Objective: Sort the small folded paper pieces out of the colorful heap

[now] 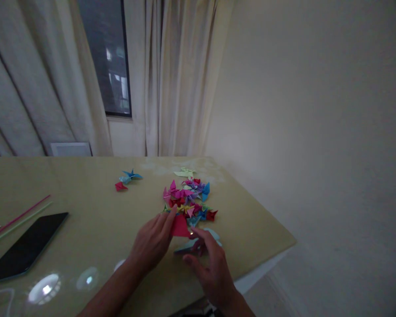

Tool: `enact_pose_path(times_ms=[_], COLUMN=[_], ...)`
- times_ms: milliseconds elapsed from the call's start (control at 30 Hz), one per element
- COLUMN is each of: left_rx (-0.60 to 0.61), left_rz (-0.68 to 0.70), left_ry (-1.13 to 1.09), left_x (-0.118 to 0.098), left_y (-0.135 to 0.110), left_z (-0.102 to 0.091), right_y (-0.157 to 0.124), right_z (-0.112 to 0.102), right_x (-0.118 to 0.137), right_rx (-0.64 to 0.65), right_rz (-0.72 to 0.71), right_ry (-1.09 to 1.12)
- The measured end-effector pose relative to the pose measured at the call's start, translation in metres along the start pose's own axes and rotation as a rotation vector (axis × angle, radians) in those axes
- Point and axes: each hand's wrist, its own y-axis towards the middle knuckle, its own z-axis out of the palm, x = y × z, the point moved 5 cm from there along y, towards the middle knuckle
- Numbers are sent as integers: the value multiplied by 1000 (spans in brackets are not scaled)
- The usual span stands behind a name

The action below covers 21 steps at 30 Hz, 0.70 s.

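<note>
My left hand (pixel 153 242) pinches a red piece of folded paper (pixel 180 226) just above the table, its fingers closed on the paper's left edge. My right hand (pixel 209 264) is at the paper's lower right, fingers curled and touching its corner, above a pale blue paper piece (pixel 214 235) lying on the table. Right behind the red paper lies a heap of small origami figures (pixel 189 198) in pink, purple, blue, yellow and red.
A yellowish table (pixel 95 211) has its right edge close to the heap. Further left lie a blue and a red origami figure (pixel 127 179), a dark phone (pixel 26 251) and thin straws (pixel 18 220). A pale green figure (pixel 184 172) sits behind the heap. Curtains and a window are beyond.
</note>
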Motion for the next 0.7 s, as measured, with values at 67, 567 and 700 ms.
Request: enact_pose_path(times_ms=[67,567,700], left_rx=[11,117,216], left_rz=[128,164,109], left_ry=[-7,-128,-117], left_x=[-22,-33,-39], left_y=[-1,-12,-13], left_z=[2,28,34], right_y=[7,16,17], right_z=[6,-51,-42], right_x=[-1,-79,-85], right_rx=[0,-194,-108], right_rz=[77,331,317], right_ry=[61,-2,-68])
